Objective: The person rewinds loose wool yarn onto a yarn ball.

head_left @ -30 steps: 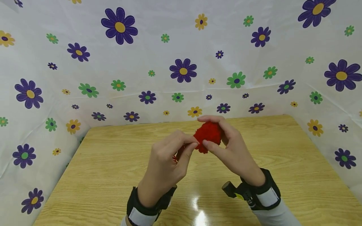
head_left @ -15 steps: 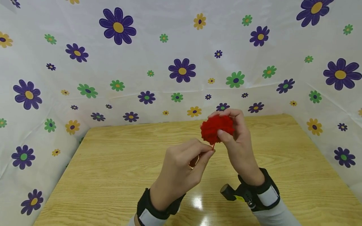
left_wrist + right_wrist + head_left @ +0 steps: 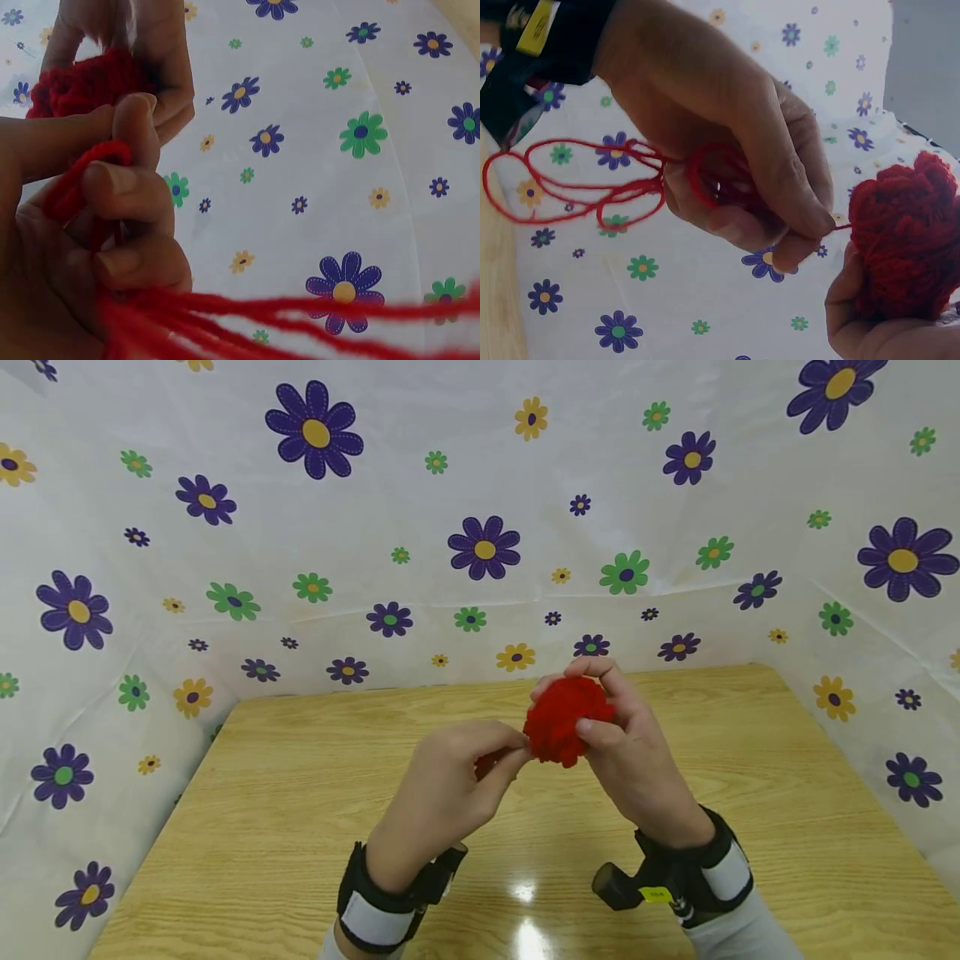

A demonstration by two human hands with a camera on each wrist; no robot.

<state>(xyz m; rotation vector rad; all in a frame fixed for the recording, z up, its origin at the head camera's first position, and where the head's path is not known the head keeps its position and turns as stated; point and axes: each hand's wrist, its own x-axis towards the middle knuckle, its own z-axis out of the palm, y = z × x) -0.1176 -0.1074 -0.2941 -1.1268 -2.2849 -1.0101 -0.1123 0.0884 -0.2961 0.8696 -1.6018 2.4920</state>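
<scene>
A fluffy red ball of yarn is held in the air above the table by my right hand, its thumb on the near side and its fingers round the far side. My left hand is just left of the ball, thumb and forefinger pinching a strand that runs to it. In the right wrist view that strand is short, and the ball sits at the right. Loose yarn loops trail from the left palm, and the curled fingers grip more yarn. In the left wrist view blurred strands hang across the bottom.
The wooden table lies under both hands. A white flower-print cloth hangs behind it and along both sides. Each wrist wears a black strap, and a dark camera mount juts from the right one.
The left hand has swung right and down, drawing the strand out below the ball, then moved back to the ball's left. The right hand has turned the ball and shifted slightly.
</scene>
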